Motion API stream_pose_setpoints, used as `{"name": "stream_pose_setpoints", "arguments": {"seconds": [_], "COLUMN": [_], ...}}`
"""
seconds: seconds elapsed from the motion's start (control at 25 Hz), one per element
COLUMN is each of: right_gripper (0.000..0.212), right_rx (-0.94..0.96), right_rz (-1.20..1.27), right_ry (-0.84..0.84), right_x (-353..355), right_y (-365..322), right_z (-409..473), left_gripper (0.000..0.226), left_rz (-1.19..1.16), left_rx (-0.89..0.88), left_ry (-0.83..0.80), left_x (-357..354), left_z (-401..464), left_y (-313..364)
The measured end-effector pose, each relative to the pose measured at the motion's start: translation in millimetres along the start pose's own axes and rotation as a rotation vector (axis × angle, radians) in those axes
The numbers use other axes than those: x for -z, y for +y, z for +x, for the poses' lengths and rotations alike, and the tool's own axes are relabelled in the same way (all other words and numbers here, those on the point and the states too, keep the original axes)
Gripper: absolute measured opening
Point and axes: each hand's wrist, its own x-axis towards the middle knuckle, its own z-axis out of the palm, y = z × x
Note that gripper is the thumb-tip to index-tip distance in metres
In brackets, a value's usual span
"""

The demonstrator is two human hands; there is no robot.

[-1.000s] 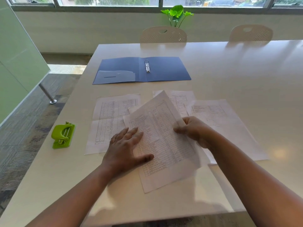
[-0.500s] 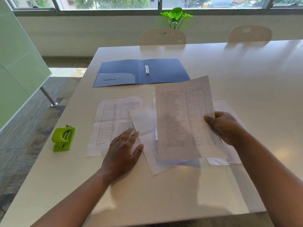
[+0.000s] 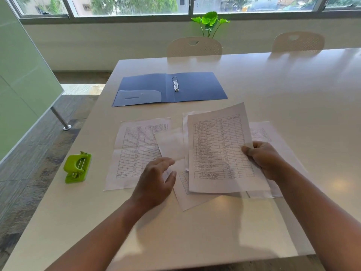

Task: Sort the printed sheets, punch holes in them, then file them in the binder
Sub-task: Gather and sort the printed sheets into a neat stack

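Observation:
My right hand (image 3: 263, 159) grips the right edge of a printed sheet (image 3: 216, 151) and holds it raised over the white table (image 3: 195, 231). Under it lie a blank-side sheet (image 3: 172, 145), a printed sheet (image 3: 136, 151) to the left, and another sheet (image 3: 261, 132) partly hidden to the right. My left hand (image 3: 156, 178) hovers with loosely bent fingers at the blank sheet's lower left part; whether it touches the paper is unclear. The blue binder (image 3: 195, 85) lies open at the back, its metal rings (image 3: 175, 85) in the middle. A green hole punch (image 3: 77, 167) sits near the table's left edge.
Two pale chairs (image 3: 194, 46) (image 3: 298, 42) stand at the table's far side, with a green plant (image 3: 210, 22) behind them by the window. A green glass partition (image 3: 21, 75) and a metal table leg (image 3: 60, 118) are on the left.
My right hand lifted the printed sheet off the pile and swung it right. My left hand came off the sheets and its fingers bent.

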Motion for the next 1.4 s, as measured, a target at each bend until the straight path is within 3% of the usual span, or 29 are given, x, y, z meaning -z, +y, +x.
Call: {"name": "stream_pose_setpoints", "arguments": {"seconds": [0.2,0.36,0.44,0.68,0.84,0.92,1.08,1.28,1.4], "right_gripper": [0.016,0.018,0.019,0.016,0.021,0.023,0.018,0.016,0.015], "right_rx": [0.0,0.055,0.07,0.079,0.077,0.08,0.074,0.086,0.086], "right_rz": [0.303,0.4,0.427,0.407,0.351,0.31,0.222,0.222,0.219], "right_ry": [-0.018,-0.028,-0.02,-0.008,-0.003,0.001,0.034,0.042,0.038], "right_x": [17,21,21,20,19,17,13,11,10], "right_y": [7,14,16,15,15,16,14,15,14], "right_z": [-1,-2,-2,-1,4,7,8,11,9], "left_gripper": [0.033,0.009,0.007,0.011,0.019,0.028,0.018,0.054,0.048], "left_rz": [0.026,0.069,0.057,-0.366,-0.74,-0.816,-0.77,-0.932,-0.925], "left_rx": [-0.11,-0.213,-0.229,0.089,0.293,0.387,0.506,0.557,0.523], "left_ry": [-0.16,-0.148,-0.081,0.24,0.296,0.279,0.091,-0.311,-0.468], "left_x": [-9,-15,-13,17,26,29,34,50,59], "left_z": [33,47,51,52,42,41,47,41,39], "left_y": [23,26,23,16,3,-6,-16,-21,-25]}}
